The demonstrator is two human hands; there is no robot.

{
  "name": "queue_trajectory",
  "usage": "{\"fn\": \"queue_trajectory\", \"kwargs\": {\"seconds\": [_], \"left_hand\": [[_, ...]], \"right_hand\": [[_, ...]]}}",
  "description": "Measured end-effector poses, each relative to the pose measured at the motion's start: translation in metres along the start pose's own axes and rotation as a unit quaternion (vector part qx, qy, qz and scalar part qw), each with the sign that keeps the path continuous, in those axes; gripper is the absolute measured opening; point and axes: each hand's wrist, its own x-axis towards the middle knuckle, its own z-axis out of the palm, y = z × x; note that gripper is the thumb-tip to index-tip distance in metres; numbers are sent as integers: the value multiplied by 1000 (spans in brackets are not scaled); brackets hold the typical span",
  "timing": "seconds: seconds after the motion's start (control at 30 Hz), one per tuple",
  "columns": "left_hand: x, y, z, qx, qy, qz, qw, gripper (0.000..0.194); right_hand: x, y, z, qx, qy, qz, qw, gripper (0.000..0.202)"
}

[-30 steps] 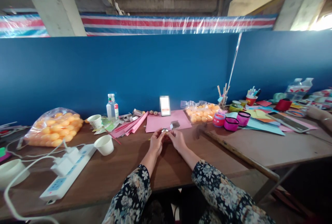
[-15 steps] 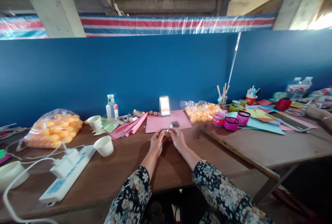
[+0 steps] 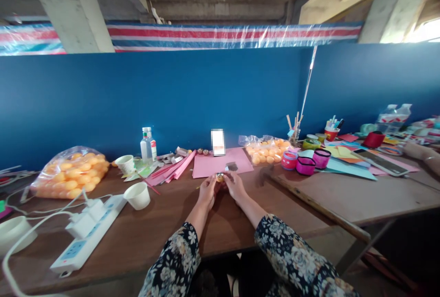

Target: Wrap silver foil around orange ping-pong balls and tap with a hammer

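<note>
Between my fingertips is a small shiny gold ball point(image 3: 219, 177), held over the brown table in front of me. My left hand point(image 3: 208, 190) pinches it from the left side. From the other side my right hand point(image 3: 235, 187) grips it, with the fingers bent around it. Just beyond my hands lies a sheet of pink paper point(image 3: 206, 164), with a small dark grey patch point(image 3: 232, 167) near its front edge. Two similar shiny balls point(image 3: 202, 151) sit at the paper's back left. The underside of the held ball is hidden by my fingers.
Left stand a power strip point(image 3: 91, 235), a paper cup point(image 3: 137, 196), a bottle point(image 3: 148, 145) and a bag of orange balls point(image 3: 74, 173). Another bag of orange balls point(image 3: 266, 150), magenta tape rolls point(image 3: 305, 165) and a phone point(image 3: 380, 162) lie right. At far right is another person's hand point(image 3: 415, 150).
The gold ball has turned slightly between my fingers, its visible face looking different. Both hands stay in nearly the same place. The whole view has shifted a little.
</note>
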Motion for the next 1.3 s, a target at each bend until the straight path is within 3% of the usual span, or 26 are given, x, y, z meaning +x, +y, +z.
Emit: {"fn": "queue_trajectory", "kwargs": {"seconds": [0.5,1.3], "left_hand": [[0,1,-4,2,-15,-11,1000,33],[-4,4,2,11,-18,-18,1000,41]], "right_hand": [[-4,-13,-1,19,-5,14,1000,33],[0,-1,2,32,13,10,999,38]]}}
